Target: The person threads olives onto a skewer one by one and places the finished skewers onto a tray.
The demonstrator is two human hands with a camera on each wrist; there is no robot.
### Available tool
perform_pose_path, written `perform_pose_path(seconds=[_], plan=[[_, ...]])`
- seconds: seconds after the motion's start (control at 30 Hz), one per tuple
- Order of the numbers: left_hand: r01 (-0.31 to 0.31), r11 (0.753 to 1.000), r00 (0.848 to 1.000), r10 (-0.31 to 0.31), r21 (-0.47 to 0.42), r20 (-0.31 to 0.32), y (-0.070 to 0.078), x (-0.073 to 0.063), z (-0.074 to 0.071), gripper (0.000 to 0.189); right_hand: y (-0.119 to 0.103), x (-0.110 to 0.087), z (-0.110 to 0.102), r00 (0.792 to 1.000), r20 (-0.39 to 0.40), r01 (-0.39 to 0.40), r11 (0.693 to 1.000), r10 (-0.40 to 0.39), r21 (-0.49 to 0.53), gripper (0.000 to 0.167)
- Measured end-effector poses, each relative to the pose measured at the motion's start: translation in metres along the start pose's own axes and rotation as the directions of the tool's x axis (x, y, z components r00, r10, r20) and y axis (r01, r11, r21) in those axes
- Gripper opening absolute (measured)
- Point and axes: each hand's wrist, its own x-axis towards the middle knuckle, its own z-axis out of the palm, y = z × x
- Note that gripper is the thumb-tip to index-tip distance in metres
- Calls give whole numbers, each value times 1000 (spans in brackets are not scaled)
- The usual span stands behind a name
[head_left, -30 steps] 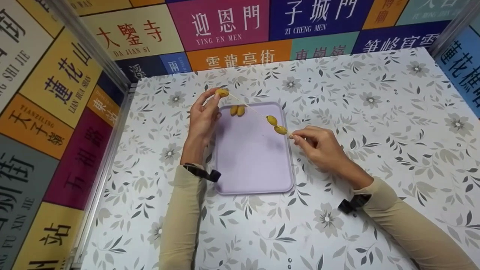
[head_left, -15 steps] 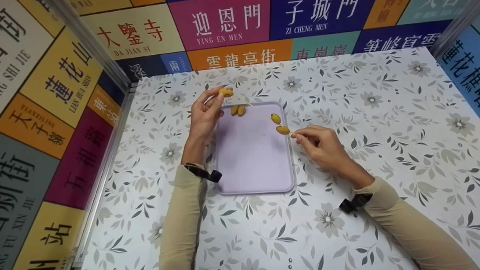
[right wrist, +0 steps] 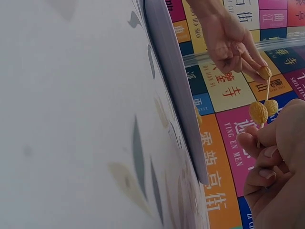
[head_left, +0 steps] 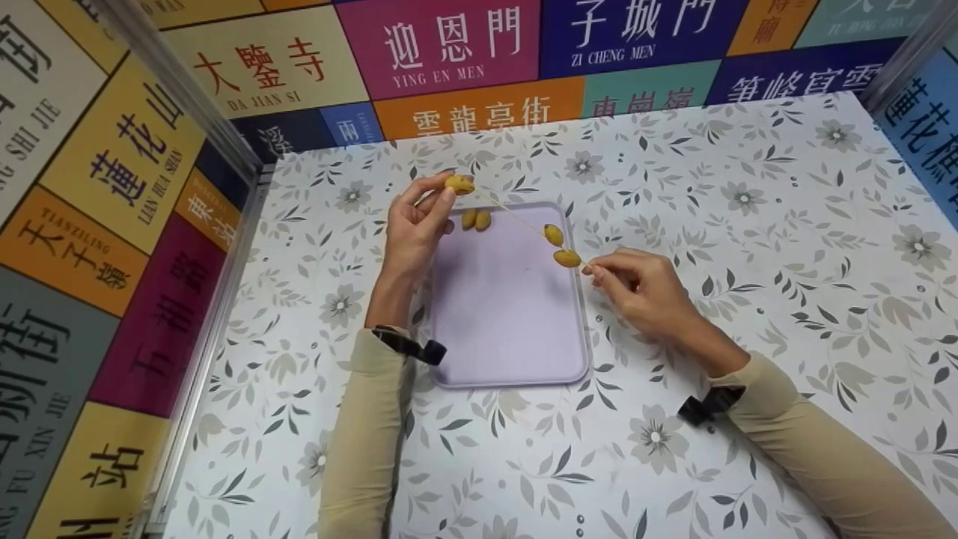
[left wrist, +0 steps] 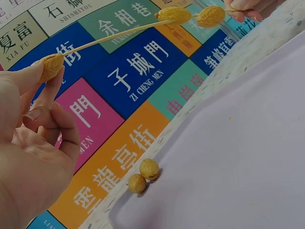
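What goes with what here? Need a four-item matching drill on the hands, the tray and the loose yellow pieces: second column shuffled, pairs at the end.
Column 1
1. left hand
2. right hand
3. tray
4. loose yellow pieces

Column 2
A. grips the end of the stick next to two threaded pieces
B. side by side near the tray's far left corner
C. pinches a single yellow piece at the stick's other end
D. lilac, lying flat on the patterned table

Pairs: 1-C, 2-A, 3-D, 4-B
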Motion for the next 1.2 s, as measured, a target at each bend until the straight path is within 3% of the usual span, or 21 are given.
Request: perform_pose_path(seconds=[0.27, 1.2], plan=[[0, 1000, 1000, 0, -14, 21, 2, -2, 5, 29, 2, 0, 0, 1000, 0, -1, 1000, 1, -2, 12], [-32, 999, 997, 32, -13, 76, -1, -5, 22, 28, 0, -1, 1, 1000, 10, 14, 999, -14, 28, 15]])
